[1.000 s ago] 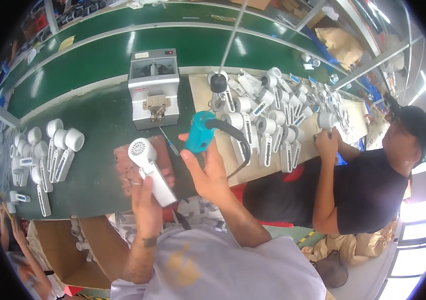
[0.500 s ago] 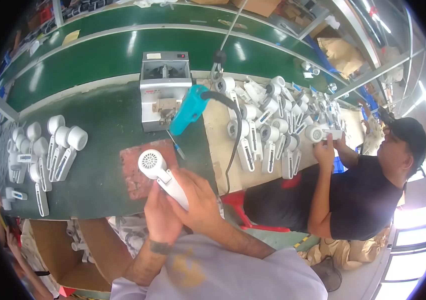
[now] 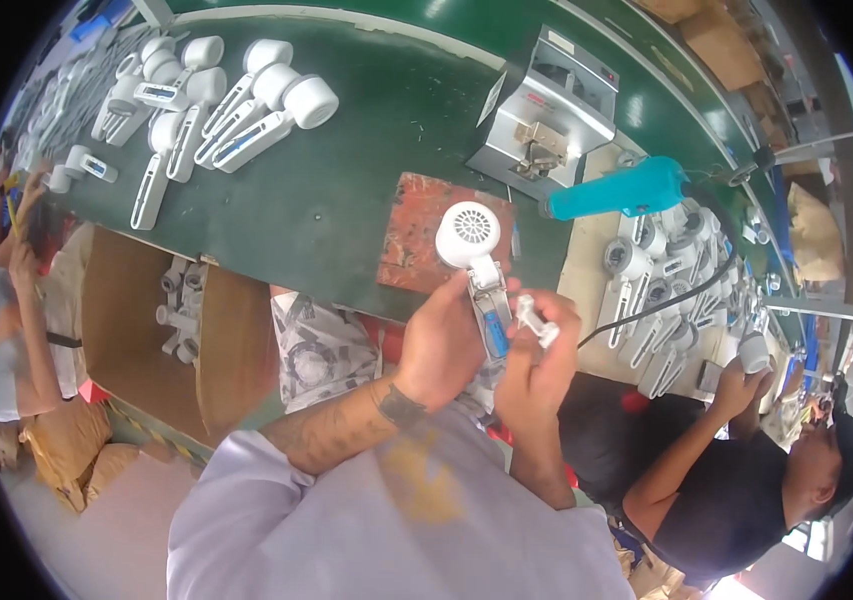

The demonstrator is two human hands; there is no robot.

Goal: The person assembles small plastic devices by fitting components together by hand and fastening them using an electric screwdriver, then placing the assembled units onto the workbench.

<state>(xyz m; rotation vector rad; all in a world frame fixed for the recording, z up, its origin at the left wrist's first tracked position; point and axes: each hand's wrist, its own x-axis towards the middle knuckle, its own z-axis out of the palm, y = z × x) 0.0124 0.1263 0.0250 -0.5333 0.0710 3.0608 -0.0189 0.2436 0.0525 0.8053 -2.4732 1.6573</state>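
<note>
A white handheld fan (image 3: pixel 468 232) with a round grille is tilted over the red board, and my left hand (image 3: pixel 436 345) is closed around its handle. The handle's inside is exposed, with a blue battery-like cylinder (image 3: pixel 495 332) showing. My right hand (image 3: pixel 538 368) pinches a small white plastic piece (image 3: pixel 534 320) just right of the handle. Under the fan head lies the scuffed red board (image 3: pixel 411 235). A teal electric screwdriver (image 3: pixel 621 190) hangs to the upper right.
A grey metal machine (image 3: pixel 546 110) stands behind the board. White fans (image 3: pixel 266 125) lie on the green bench (image 3: pixel 376 110) at left, and many more fans (image 3: pixel 666 290) are heaped at right. Below the bench is a cardboard box (image 3: pixel 136 310). A co-worker (image 3: pixel 726 470) sits at right.
The view has turned to the right. The fan's handle was a closed white shell; now its inside shows, and my right hand has moved off it with the white piece.
</note>
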